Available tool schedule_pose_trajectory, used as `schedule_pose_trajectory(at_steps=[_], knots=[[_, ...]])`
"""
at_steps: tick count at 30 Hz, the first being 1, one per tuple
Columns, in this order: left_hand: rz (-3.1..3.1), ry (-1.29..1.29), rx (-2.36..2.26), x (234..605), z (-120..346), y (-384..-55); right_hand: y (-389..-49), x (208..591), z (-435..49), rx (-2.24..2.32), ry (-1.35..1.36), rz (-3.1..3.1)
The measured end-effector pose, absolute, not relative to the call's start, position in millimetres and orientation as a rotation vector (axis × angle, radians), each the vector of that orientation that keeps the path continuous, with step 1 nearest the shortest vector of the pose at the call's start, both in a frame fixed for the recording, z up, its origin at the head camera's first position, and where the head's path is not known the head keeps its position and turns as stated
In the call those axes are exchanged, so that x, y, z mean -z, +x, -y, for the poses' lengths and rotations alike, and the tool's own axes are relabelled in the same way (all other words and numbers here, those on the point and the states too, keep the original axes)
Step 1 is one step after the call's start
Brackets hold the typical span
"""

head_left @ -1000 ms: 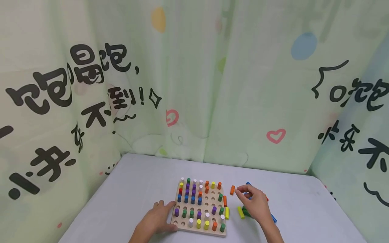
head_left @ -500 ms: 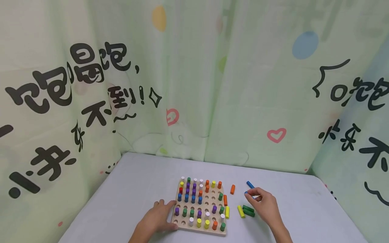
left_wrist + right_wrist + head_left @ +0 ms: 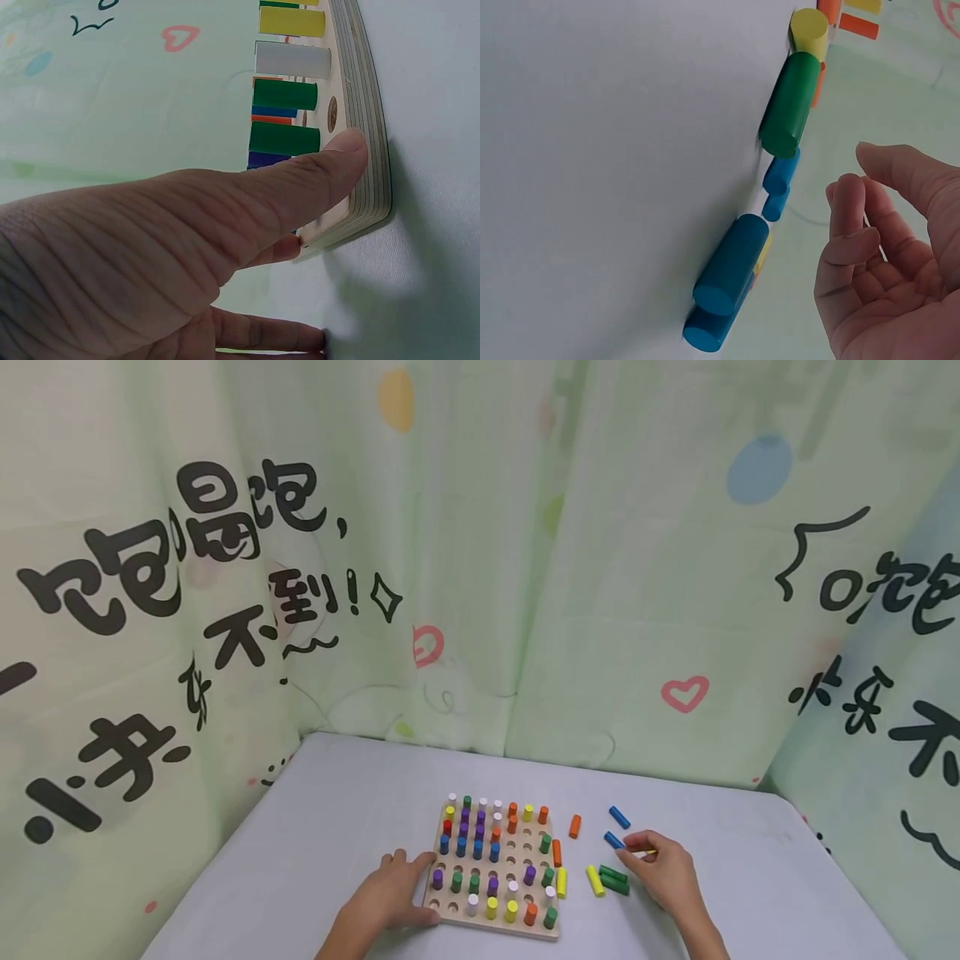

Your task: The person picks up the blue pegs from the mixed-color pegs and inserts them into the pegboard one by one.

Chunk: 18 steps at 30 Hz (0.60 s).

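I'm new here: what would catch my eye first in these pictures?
Probably the big black lettering across the pale green curtain behind the table. Below it, a wooden board bristles with colourful upright pegs, the left hand at its left edge. To the board's right lie loose pegs, the right hand close beside them.

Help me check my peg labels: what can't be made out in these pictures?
- Head: whatever the right hand hides; the black writing at the right edge, which cuts it off.
- Left wrist: the rest of the board, cut off by the top edge.
- Right wrist: most of the lower yellow peg, hidden by the blue peg before it.
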<state>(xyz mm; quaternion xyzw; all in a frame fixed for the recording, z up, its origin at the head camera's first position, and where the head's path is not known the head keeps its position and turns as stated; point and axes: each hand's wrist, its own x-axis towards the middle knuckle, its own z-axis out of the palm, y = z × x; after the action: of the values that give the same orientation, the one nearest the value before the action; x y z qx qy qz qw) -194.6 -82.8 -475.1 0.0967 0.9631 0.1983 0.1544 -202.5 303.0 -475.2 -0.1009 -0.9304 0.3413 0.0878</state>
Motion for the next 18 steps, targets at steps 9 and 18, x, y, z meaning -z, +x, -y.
schedule_pose_trajectory(at_steps=[9,18], knots=[[-2.753,0.273,-0.566,473.9,81.8,-196.3,-211.9,482.7,-309.7,-0.982,-0.300,2.778],[-2.763,0.284,-0.563,473.6,82.0,-194.0,-218.3,486.1,-313.2,-0.955,-0.303,2.809]])
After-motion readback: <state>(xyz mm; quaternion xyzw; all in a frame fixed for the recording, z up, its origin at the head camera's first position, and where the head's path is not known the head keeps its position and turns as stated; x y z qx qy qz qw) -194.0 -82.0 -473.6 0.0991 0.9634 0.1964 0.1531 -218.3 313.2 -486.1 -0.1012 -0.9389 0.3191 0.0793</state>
